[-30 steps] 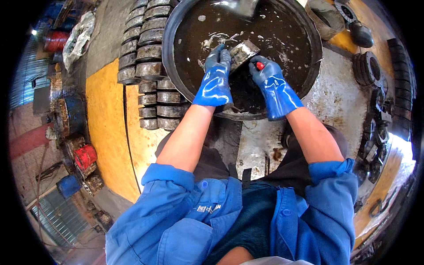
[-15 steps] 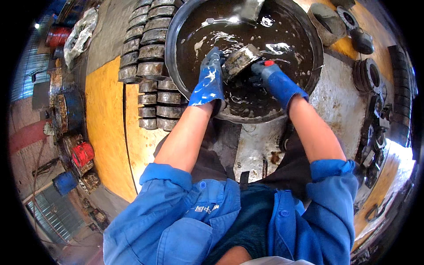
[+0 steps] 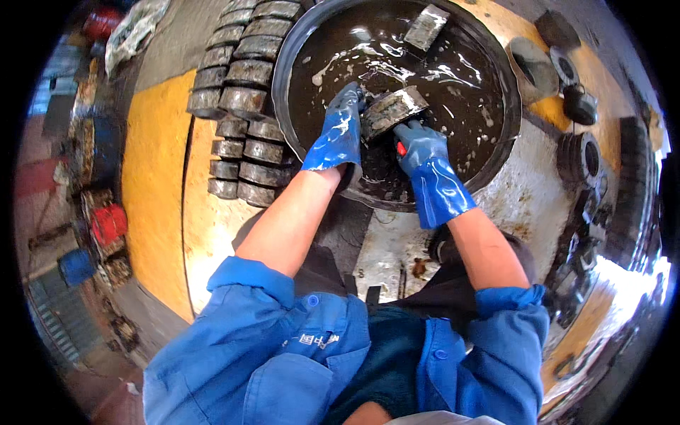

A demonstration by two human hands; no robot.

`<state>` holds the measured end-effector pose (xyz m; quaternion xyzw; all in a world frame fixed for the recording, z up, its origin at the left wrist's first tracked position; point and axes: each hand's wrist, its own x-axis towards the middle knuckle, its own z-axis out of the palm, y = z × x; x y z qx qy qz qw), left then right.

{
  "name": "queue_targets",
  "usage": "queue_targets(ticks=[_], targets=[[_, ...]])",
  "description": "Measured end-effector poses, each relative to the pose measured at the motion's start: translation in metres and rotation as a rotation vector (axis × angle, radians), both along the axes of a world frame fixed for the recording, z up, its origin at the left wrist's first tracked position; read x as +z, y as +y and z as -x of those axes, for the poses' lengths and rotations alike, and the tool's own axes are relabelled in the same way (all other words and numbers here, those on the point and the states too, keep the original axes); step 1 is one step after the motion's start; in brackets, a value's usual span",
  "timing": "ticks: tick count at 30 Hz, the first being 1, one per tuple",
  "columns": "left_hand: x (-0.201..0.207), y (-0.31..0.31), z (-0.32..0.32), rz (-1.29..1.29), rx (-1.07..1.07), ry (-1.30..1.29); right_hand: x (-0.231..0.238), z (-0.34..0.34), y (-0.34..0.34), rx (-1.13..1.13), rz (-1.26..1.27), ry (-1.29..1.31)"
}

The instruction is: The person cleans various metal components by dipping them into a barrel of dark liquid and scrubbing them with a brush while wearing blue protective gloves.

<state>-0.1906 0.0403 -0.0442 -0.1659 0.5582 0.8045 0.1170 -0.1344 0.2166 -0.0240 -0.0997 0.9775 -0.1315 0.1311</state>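
A wide dark basin holds murky brown liquid with foam on it. Over the liquid, a thick, wet metal ring is tilted, its side facing up. My left hand, in a blue rubber glove, grips the ring's left end, with its fingertips partly hidden. My right hand, also gloved, is closed just below the ring's right end. A small red piece shows at its thumb side; the rest of what it holds is hidden. At the basin's far side, a grey metal block sticks out of the liquid.
Rows of stacked metal rings stand left of the basin, close to its rim. On the right are an open round container, a dark metal cylinder and more rings. Yellow boards lie on the left.
My right hand has moved down and turned, now with its back up. The ring has shifted slightly down and right in view. The block at the far side shows more fully.
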Motion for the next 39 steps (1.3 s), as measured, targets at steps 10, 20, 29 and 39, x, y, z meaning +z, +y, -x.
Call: queue_targets(ticks=[10, 20, 29, 39], targets=[[-0.011, 0.003, 0.000, 0.081, 0.060, 0.034, -0.087, 0.030, 0.023, -0.946, 1.322, -0.481], [-0.023, 0.010, 0.010, -0.092, 0.192, 0.153, -0.088, 0.000, 0.019, -0.107, 0.810, 0.229], [-0.022, 0.005, -0.007, 0.046, 0.016, 0.244, 0.008, -0.005, -0.011, 0.244, -0.355, 0.086], [-0.017, 0.023, -0.030, 0.508, -0.048, 0.261, -0.078, 0.033, 0.062, -0.920, 1.319, -0.594]])
